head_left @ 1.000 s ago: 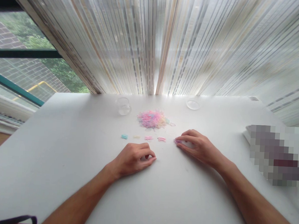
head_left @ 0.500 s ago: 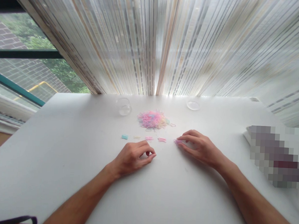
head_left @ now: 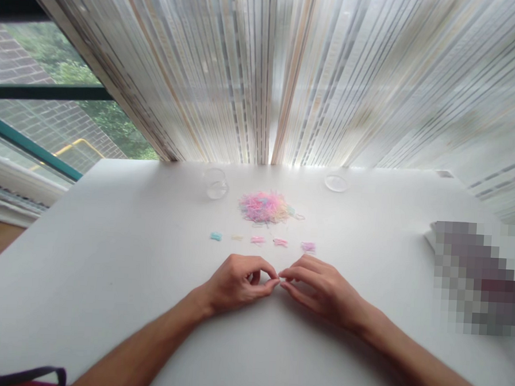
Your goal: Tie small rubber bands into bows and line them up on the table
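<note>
My left hand (head_left: 242, 281) is closed in a pinch, thumb against forefinger, over the white table. Tip to tip with it, my right hand (head_left: 321, 285) has its thumb and fingers drawn close together. Whatever lies between the fingertips is too small to make out. Beyond the hands runs a row of small bunches of thin strands: a blue bunch (head_left: 216, 236), a pale yellow bunch (head_left: 236, 238), two pink ones and a purple bunch (head_left: 308, 247). Farther back is a loose pile of thin pastel loops (head_left: 265, 207), which look like small rubber bands.
A clear round container (head_left: 216, 185) stands behind the pile to the left, and a clear round lid (head_left: 336, 183) lies to the right. A blurred-out object (head_left: 473, 273) sits at the table's right side. Striped curtains (head_left: 229, 70) hang along the back edge.
My right hand has left the purple bunch and come toward me and left, to my left hand's fingertips. My left hand has shifted slightly right. The purple bunch now lies uncovered.
</note>
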`<control>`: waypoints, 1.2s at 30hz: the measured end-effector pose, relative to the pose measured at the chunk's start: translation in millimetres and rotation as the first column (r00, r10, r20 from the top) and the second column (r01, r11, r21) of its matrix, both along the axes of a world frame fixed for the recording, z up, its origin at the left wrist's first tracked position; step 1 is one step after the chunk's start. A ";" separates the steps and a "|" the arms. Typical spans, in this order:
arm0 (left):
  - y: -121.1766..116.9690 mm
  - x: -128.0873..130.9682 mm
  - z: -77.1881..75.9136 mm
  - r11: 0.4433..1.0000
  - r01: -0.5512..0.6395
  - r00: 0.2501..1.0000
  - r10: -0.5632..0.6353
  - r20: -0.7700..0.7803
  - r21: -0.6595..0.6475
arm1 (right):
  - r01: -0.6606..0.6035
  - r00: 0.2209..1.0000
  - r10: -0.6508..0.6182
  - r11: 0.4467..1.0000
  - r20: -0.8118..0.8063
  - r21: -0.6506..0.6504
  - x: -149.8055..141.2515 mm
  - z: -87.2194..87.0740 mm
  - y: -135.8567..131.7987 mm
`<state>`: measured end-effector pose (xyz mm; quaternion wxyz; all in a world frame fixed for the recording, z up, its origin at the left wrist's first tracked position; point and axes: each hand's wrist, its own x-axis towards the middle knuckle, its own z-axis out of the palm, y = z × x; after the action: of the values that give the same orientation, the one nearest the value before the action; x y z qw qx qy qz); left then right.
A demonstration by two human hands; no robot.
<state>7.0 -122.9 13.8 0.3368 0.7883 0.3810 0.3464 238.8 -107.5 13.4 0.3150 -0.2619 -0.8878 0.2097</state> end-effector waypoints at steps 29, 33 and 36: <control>13.6 -24.4 11.8 0.998 0.000 0.995 0.007 -0.102 0.067 | 0.043 0.999 -0.043 0.999 0.016 -0.014 2.2 0.8 1.1; 29.5 -66.9 29.6 0.984 -0.176 0.960 0.178 -0.218 0.027 | 0.033 0.999 -0.032 0.998 0.035 -0.047 2.0 3.1 0.6; 37.9 -101.1 37.5 0.922 -0.386 0.871 0.365 -0.330 0.000 | 0.028 0.999 -0.025 0.997 0.042 -0.070 1.5 3.2 0.6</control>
<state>-94.1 -85.0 51.3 0.2218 0.7337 0.5881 0.2581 240.3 -106.9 16.6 0.2902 -0.2888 -0.8826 0.2312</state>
